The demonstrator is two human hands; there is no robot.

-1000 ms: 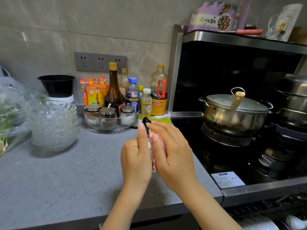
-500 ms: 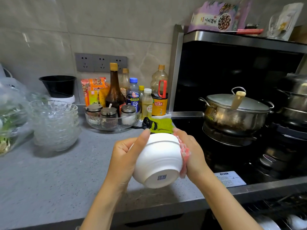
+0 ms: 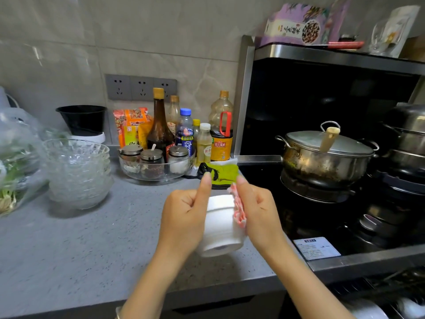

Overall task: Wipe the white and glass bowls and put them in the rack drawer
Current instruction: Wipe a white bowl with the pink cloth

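A white bowl [image 3: 220, 224] is held above the counter's front edge, tipped with its base toward me. My left hand [image 3: 184, 217] grips its left side, thumb up along the rim. My right hand [image 3: 257, 210] presses a pink and white cloth [image 3: 238, 207] against the bowl's right side. A stack of several glass bowls [image 3: 77, 172] stands at the left of the grey counter [image 3: 69, 249]. The open rack drawer [image 3: 377, 302] shows at the bottom right, with white dishes partly visible in it.
A glass dish of spice jars [image 3: 156, 168] and several bottles [image 3: 161, 125] stand at the back. A green glove [image 3: 220, 172] lies behind my hands. A lidded steel pot [image 3: 322, 157] sits on the stove to the right. A bag of greens [image 3: 13, 162] lies far left.
The bowl, hidden between my hands at first, came into view and turned. My left thumb now points up along the rim, and the cloth has slid up the bowl's right side.
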